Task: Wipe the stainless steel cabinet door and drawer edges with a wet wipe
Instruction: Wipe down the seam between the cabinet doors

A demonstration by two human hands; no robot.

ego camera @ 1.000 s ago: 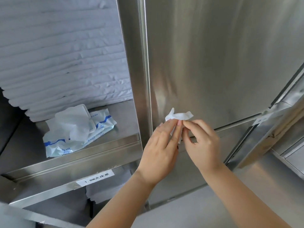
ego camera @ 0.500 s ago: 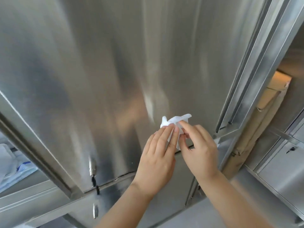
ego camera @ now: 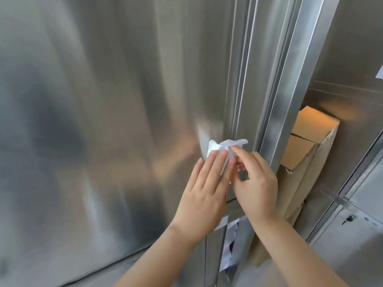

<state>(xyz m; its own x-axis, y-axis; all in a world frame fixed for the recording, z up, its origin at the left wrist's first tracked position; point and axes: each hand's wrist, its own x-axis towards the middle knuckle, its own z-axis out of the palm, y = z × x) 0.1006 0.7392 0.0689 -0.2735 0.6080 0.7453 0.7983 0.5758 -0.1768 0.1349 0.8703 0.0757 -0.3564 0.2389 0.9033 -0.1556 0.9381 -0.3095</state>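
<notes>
A crumpled white wet wipe (ego camera: pixel 223 145) is held between both hands in front of the stainless steel cabinet door (ego camera: pixel 107 125), close to the door's right edge. My left hand (ego camera: pixel 204 191) has its fingers flat against the wipe from the left. My right hand (ego camera: pixel 253 181) pinches the wipe from the right with thumb and forefinger. Most of the wipe is hidden behind the fingers. I cannot tell whether the wipe touches the door.
A vertical steel frame (ego camera: pixel 290 104) runs right of the door. Behind it stands a brown cardboard box (ego camera: pixel 304 146). A lower cabinet with a key lock (ego camera: pixel 349 219) is at bottom right. White paper shows in a gap (ego camera: pixel 230 247) below the hands.
The view has swung to the right: the shelf with the wipe packet left the frame, and the door's right edge and cardboard box came in. Both hands keep holding the wipe.
</notes>
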